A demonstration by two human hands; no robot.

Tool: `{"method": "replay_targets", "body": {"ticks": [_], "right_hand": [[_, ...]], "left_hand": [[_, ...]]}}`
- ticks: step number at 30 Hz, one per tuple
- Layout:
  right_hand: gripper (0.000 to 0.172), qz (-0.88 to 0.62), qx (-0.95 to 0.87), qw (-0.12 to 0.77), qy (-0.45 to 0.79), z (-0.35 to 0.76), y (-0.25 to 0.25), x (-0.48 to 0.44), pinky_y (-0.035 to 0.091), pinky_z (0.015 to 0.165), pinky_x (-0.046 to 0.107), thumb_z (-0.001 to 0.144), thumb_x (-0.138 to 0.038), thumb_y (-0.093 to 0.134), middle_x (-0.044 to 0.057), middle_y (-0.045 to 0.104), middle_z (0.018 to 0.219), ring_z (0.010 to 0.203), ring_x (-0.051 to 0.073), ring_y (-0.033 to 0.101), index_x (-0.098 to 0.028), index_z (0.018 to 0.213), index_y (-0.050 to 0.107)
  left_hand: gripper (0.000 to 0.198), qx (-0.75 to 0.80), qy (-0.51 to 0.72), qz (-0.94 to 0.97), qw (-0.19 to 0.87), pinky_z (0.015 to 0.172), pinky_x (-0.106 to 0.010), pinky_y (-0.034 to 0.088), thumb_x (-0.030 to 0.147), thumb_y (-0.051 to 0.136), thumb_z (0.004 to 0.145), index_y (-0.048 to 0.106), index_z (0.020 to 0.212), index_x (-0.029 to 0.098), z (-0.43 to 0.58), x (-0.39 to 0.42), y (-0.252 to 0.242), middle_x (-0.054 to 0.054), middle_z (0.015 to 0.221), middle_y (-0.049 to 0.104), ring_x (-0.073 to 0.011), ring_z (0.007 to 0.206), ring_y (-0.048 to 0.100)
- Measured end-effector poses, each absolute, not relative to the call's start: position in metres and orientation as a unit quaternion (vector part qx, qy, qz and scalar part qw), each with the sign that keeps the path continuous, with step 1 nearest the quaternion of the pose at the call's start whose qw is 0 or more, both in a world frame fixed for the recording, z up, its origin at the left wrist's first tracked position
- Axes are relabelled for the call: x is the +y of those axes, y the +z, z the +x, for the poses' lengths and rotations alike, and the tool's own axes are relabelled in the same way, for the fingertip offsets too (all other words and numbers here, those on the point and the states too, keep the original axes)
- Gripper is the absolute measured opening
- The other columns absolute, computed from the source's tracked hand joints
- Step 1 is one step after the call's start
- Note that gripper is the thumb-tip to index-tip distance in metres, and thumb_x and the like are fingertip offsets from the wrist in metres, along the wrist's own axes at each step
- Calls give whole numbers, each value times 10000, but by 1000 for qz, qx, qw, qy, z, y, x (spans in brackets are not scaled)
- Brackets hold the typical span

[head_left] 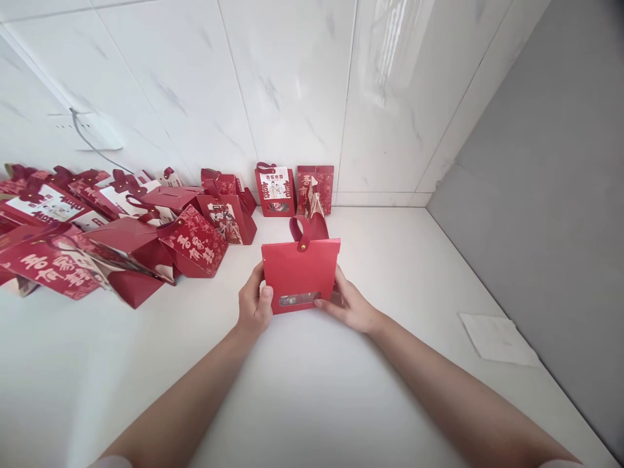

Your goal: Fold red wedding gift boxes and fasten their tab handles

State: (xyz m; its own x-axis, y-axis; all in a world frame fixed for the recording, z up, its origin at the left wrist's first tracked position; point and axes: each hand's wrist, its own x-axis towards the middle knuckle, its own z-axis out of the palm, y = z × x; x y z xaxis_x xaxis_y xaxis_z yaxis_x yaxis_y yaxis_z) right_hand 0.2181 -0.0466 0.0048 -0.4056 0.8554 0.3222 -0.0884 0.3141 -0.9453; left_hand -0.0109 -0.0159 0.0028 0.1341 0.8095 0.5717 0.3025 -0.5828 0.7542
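Between my two hands is a red gift box [299, 270] with a flat red front, a small clear window low down and a ribbon loop [300, 231] fixed by a gold stud at its top. My left hand [255, 300] grips the lower left side, thumb on the front edge. Around the lower right side my right hand [351, 304] is closed, its thumb by the window. Right behind the held box stands a patterned red gift box [324, 179], partly hidden by it. Another gift box [276, 188] with a white printed label is upright just to the left of that one.
Many red gift boxes [112, 237] are crowded on the left of the white table [312, 390], some tipped over. A tiled wall [292, 84] closes off the back, with a cable [92, 146] at left. White paper [498, 337] lies near the right edge, beside a grey surface [546, 214].
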Motion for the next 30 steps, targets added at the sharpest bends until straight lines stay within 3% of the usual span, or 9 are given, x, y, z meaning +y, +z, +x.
{"method": "replay_targets", "body": {"ticks": [4, 10, 13, 15, 20, 22, 25, 30], "right_hand": [[886, -289, -681, 458, 492, 219, 0, -45, 539, 926, 452, 911, -334, 612, 90, 571, 1237, 1091, 260, 596, -328, 1567, 17], [884, -297, -689, 473, 461, 221, -1, -46, 501, 972, 459, 862, -237, 611, 83, 557, 1220, 1103, 255, 577, -320, 1557, 70], [861, -299, -688, 467, 468, 222, -2, -46, 530, 914, 439, 844, -201, 604, 63, 580, 1139, 1034, 242, 598, -315, 1542, 115], [807, -305, -685, 471, 464, 221, -3, -45, 540, 898, 431, 850, -222, 603, 73, 580, 1165, 1043, 247, 601, -302, 1525, 168], [726, -391, -668, 528, 349, 220, -5, -44, 456, 1035, 488, 877, -377, 621, 122, 535, 1311, 1179, 289, 551, -252, 1493, 257], [701, -430, -625, 593, 271, 222, -6, -42, 461, 1024, 490, 886, -440, 599, 131, 529, 1283, 1156, 290, 559, -237, 1474, 275], [682, -466, -527, 697, 139, 233, -6, -33, 434, 1058, 496, 911, -493, 513, 164, 413, 1391, 1278, 306, 482, -221, 1468, 229], [829, -577, -406, 703, 81, 257, -11, -12, 332, 1154, 528, 868, -472, 549, 197, 205, 1538, 1443, 308, 309, -201, 1501, 89]], "left_hand": [[555, 387, 529, 723, 218, 846, -344, 541, 519, 384, 981, 515, 1371, 146, -9, -18, 7, -151, 1237, 655, -254, 1045, 656], [520, 387, 536, 728, 181, 861, -339, 537, 469, 407, 980, 535, 1356, 134, -8, -20, 7, -142, 1234, 664, -233, 999, 656], [523, 374, 541, 734, 169, 900, -346, 527, 460, 437, 970, 518, 1378, 142, -9, -21, 6, -136, 1270, 651, -242, 1056, 649], [525, 374, 535, 734, 185, 929, -353, 517, 462, 440, 970, 510, 1390, 154, -7, -22, 6, -135, 1305, 633, -252, 1110, 635], [515, 435, 497, 706, 256, 1048, -393, 449, 427, 411, 994, 408, 1469, 228, -3, -17, 8, -122, 1436, 528, -251, 1284, 536], [524, 457, 520, 695, 195, 1116, -432, 384, 401, 459, 978, 386, 1470, 238, -7, -9, 9, -124, 1462, 486, -253, 1349, 470], [542, 490, 565, 664, 29, 1176, -458, 301, 352, 565, 916, 427, 1419, 203, -27, 8, 12, -153, 1442, 451, -261, 1388, 401], [728, 538, 587, 581, -167, 1237, -510, 121, 294, 648, 802, 343, 1439, 116, -78, 32, 25, -224, 1535, 233, -314, 1484, 195]]}}
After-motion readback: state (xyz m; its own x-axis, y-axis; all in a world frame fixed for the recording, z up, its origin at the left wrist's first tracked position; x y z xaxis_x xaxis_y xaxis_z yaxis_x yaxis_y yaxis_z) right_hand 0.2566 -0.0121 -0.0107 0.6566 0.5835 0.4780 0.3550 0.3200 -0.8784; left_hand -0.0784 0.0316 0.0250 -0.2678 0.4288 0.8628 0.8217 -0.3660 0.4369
